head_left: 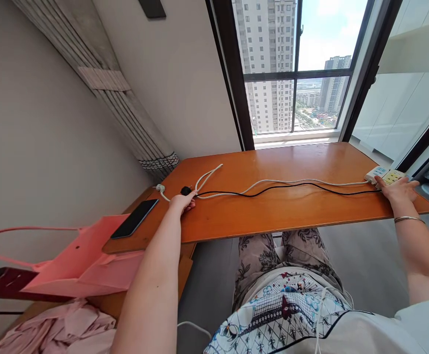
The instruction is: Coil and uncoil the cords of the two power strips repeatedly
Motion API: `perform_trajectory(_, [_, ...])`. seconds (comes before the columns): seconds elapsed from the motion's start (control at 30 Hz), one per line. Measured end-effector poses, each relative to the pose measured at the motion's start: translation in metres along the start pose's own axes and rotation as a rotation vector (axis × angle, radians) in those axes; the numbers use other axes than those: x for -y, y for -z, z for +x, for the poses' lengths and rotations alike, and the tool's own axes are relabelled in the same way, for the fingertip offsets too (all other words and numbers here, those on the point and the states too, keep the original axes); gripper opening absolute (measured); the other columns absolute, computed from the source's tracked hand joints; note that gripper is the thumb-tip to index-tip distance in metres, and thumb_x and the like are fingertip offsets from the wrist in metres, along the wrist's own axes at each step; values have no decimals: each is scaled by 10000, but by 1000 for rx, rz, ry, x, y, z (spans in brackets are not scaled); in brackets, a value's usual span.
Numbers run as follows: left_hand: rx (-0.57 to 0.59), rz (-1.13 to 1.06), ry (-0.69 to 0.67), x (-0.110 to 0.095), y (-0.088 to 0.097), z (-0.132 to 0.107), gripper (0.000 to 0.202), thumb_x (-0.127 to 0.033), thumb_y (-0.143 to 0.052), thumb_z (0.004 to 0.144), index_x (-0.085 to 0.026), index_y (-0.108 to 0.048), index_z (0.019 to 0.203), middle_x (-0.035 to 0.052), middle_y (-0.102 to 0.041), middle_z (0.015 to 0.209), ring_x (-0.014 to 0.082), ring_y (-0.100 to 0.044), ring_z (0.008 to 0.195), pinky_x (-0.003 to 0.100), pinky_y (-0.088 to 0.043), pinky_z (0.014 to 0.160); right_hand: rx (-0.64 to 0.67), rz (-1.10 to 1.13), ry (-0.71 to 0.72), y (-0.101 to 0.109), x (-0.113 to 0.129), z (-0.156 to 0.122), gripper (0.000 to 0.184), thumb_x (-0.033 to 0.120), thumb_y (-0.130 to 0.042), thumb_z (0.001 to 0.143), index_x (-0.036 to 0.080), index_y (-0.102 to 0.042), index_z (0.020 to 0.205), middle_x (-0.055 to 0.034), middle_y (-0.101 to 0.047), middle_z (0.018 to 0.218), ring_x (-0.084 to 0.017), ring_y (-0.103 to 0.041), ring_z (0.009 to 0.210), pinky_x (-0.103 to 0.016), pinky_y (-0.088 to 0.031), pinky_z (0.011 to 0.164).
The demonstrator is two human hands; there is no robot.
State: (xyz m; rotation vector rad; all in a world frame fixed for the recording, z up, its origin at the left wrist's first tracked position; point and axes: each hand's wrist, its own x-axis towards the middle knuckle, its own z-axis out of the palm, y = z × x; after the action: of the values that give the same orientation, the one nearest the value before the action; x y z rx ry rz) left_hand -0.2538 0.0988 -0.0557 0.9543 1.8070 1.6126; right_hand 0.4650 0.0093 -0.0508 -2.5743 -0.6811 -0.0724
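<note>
An orange-brown wooden tabletop point(295, 209) stretches across in front of me. Two cords lie lengthwise on it, a white cord point(266, 180) with a folded loop at its left end and a black cord point(284, 187). At the left, my left hand point(185, 200) is closed around the cords, close beside a black plug point(185, 191). A white plug point(160, 188) lies farther left. Far to the right, my right hand point(400, 191) spans the near ends of a white power strip point(376, 173) and a yellowish power strip point(394, 176), its thumb at the cord end.
A dark phone point(134, 219) lies at the table's left end. Beside it are a pink bag point(85, 255) and crumpled pink cloth point(57, 329). A gathered curtain point(114, 93) hangs behind at left. The window point(293, 76) stands beyond the table's back edge.
</note>
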Motion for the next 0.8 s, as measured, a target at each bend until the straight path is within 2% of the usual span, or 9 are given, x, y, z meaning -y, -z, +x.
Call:
perform_trajectory(0.1, [-130,325,-49,-9,-1,0,412,-259,-812,680,-247,-435,513,47,-483,456,307,-615,619,317,-406,517,-118,3,121,7,14,-14,855,673,-616,819,81,-483,1421,-346,-406,1401,-432,-435,1309,-543,-350,1045])
perform_trajectory(0.2, [-188,542,-362,-17,-17,-13,319,-293,-667,821,-243,-436,606,88,-577,643,314,-635,774,365,-464,680,-167,33,435,9,39,-33,630,498,-606,883,103,-531,1367,-296,-408,1441,-395,-388,1335,-529,-307,1073])
perform_trajectory(0.27, [-59,600,-580,-21,-37,-29,186,-295,-591,868,-230,-499,719,104,-628,769,300,-643,808,388,-480,753,-114,72,661,6,62,-51,515,427,-580,898,132,-564,1319,-244,-484,1398,-371,-404,1323,-522,-303,1078])
perform_trajectory(0.33, [168,639,-777,-23,-61,-50,119,-323,-575,877,-205,-576,859,129,-666,901,299,-657,888,410,-492,843,-24,165,891,1,88,-75,443,397,-537,917,153,-581,1285,-195,-551,1347,-345,-429,1321,-499,-321,1086])
perform_trajectory(0.47, [561,788,-1056,-23,-109,-93,460,-353,-643,832,-172,-581,1251,178,-608,1355,337,-548,1292,454,-399,1094,198,292,1319,-16,140,-136,431,392,-536,924,171,-605,1288,-160,-575,1367,-309,-509,1284,-449,-351,1114])
perform_trajectory(0.57, [677,944,-1065,-20,-133,-112,671,-389,-665,834,-134,-471,1423,209,-470,1528,345,-440,1422,459,-320,1172,313,223,1495,-32,170,-177,537,443,-575,920,173,-559,1384,-162,-554,1427,-322,-486,1341,-477,-312,1162])
perform_trajectory(0.63, [690,992,-990,-18,-142,-116,719,-417,-631,871,-107,-406,1480,234,-453,1536,350,-461,1409,459,-361,1139,377,139,1520,-44,184,-195,656,511,-581,917,160,-488,1464,-175,-514,1487,-339,-452,1387,-509,-258,1198])
perform_trajectory(0.7, [702,989,-911,-18,-146,-114,723,-422,-625,884,-103,-397,1490,238,-518,1477,342,-539,1335,435,-429,1067,450,50,1501,-57,193,-206,737,563,-532,937,131,-416,1522,-198,-466,1533,-354,-420,1422,-525,-242,1206])
perform_trajectory(0.8, [748,941,-839,-19,-146,-112,618,-386,-657,869,-122,-511,1408,195,-670,1282,314,-648,1170,393,-491,960,514,-35,1476,-76,197,-212,732,567,-428,982,119,-363,1557,-207,-408,1577,-360,-376,1462,-528,-266,1196])
